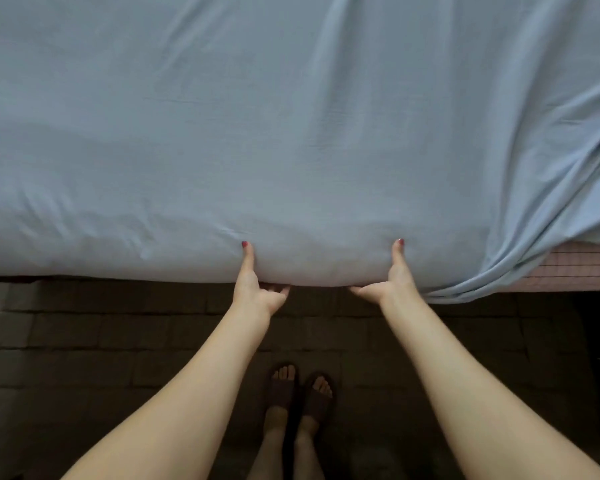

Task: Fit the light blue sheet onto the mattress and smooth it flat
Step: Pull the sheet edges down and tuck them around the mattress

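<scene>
Where both hands grip it, the light blue sheet (291, 133) lies smooth.

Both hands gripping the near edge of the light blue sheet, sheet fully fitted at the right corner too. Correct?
Not quite. In the head view the left hand and right hand do grip the light blue sheet, but its right corner hangs bunched, leaving the pink checked mattress bare.
</scene>
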